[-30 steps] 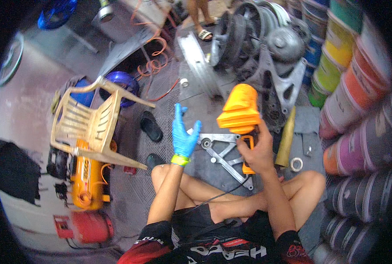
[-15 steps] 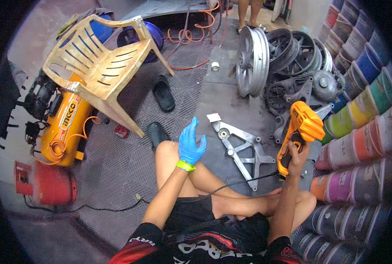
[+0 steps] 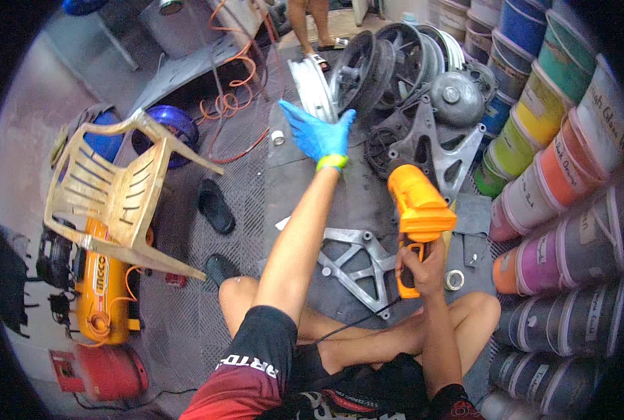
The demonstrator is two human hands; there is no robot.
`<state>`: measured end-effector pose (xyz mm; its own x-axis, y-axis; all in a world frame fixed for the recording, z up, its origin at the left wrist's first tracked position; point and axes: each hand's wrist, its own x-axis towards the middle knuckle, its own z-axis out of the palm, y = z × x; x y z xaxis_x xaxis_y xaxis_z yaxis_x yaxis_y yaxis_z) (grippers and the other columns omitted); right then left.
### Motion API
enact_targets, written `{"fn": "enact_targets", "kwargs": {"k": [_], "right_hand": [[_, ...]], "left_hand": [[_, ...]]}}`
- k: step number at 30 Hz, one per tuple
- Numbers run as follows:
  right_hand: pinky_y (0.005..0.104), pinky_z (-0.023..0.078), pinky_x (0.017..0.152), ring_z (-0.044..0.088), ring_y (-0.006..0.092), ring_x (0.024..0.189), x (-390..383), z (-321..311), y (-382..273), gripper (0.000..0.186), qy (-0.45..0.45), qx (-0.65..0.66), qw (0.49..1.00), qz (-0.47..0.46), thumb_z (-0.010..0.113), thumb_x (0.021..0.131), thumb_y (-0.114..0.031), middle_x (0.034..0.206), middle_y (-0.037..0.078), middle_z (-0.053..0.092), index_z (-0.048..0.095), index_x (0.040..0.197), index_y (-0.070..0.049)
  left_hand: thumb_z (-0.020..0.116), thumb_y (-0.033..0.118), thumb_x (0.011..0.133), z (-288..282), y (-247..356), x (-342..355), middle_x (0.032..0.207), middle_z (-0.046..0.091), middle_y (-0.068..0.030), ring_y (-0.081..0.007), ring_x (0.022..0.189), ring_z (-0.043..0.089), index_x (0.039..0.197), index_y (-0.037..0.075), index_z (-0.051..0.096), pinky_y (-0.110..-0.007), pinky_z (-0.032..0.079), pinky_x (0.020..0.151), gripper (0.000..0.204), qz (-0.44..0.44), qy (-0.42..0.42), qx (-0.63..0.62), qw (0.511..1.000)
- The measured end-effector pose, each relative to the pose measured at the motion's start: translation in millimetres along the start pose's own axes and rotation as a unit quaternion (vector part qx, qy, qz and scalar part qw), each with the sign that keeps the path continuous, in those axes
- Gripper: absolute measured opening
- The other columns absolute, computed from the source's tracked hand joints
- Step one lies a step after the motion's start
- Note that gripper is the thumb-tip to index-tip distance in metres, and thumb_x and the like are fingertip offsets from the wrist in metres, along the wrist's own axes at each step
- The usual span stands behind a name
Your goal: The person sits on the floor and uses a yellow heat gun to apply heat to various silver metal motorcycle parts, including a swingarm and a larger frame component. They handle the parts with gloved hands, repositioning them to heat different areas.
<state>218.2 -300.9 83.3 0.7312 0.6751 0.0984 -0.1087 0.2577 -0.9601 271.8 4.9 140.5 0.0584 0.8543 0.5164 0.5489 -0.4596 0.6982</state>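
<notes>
My left hand (image 3: pixel 317 133), in a blue glove with a yellow-green band at the wrist, stretches forward with its fingers spread. It overlaps the near edge of a silver wheel rim (image 3: pixel 310 85); whether they touch, I cannot tell. My right hand (image 3: pixel 424 266) grips an orange corded power tool (image 3: pixel 417 203) by its loop handle, in front of my right side. The tool's exact kind is unclear. Between my arms a silver metal bracket (image 3: pixel 357 266) lies on the dark mat, partly covered by my left forearm. A roll of tape (image 3: pixel 453 280) lies right of the tool.
Dark wheel rims (image 3: pixel 357 70) and metal parts (image 3: pixel 459 98) stand ahead. Stacked paint buckets (image 3: pixel 571 164) line the right. At left are a plastic chair (image 3: pixel 140 182), a yellow compressor tank (image 3: pixel 102 294), a red gas cylinder (image 3: pixel 109 371) and slippers (image 3: pixel 215 206). Another person's legs (image 3: pixel 308 24) show at the top.
My left hand has moved up and forward from above my knee to the wheel rims, fingers spreading. My right hand still holds the power tool, now turned and lower. The view has shifted.
</notes>
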Motion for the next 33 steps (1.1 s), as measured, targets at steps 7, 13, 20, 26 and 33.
{"fn": "enact_targets", "kwargs": {"k": [7,13,20,26,33], "right_hand": [[0.0280,0.054,0.059,0.064,0.0121,0.074,6.2,-0.9,-2.7,0.045,-0.023,0.036,0.999,0.016,0.069,0.084,0.004,0.101,0.006,0.064,0.052,0.125,-0.002],[0.0322,0.052,0.088,0.065,0.0159,0.099,9.4,1.3,-12.3,0.051,-0.036,0.030,0.999,0.011,0.072,0.082,0.000,0.111,0.008,0.065,0.051,0.129,-0.001],[0.0312,0.049,0.097,0.066,0.0174,0.106,10.3,30.8,-26.5,0.055,-0.013,-0.079,0.997,-0.012,0.071,0.080,0.003,0.116,0.010,0.066,0.050,0.131,0.003],[0.0375,0.056,0.081,0.072,0.0283,0.092,10.3,43.2,0.1,0.063,0.004,-0.109,0.992,-0.056,0.077,0.076,-0.008,0.101,0.018,0.069,0.047,0.130,0.003],[0.0407,0.056,0.075,0.072,0.0342,0.089,-2.7,59.8,28.3,0.062,0.032,-0.134,0.989,-0.057,0.074,0.076,-0.007,0.098,0.022,0.068,0.044,0.130,0.004]], "left_hand": [[0.077,0.013,0.067,19.9,-16.2,65.3,0.101,0.069,-0.0278,-0.0438,0.084,0.069,0.160,0.004,-0.013,-0.051,0.055,0.078,0.129,-0.037,-0.021,-0.006,0.999],[0.084,0.011,0.061,-4.7,-92.2,157.3,0.124,0.063,-0.0299,-0.0402,0.109,0.066,0.161,0.004,-0.010,-0.041,0.052,0.097,0.138,0.112,0.043,-0.046,0.992],[0.075,-0.008,0.061,-70.1,-97.3,219.7,0.122,0.068,-0.0194,-0.0269,0.103,0.069,0.165,0.019,0.004,-0.037,0.057,0.090,0.129,0.231,-0.345,-0.136,0.899],[0.067,-0.011,0.061,-80.1,-81.0,241.5,0.120,0.071,-0.0189,-0.0370,0.104,0.069,0.165,0.030,0.013,-0.043,0.054,0.092,0.124,0.386,-0.437,0.081,0.808],[0.066,-0.010,0.067,-82.7,-45.2,227.7,0.119,0.067,-0.0114,-0.0298,0.112,0.062,0.165,0.026,0.017,-0.044,0.036,0.106,0.115,0.563,-0.354,0.280,0.692]]}}
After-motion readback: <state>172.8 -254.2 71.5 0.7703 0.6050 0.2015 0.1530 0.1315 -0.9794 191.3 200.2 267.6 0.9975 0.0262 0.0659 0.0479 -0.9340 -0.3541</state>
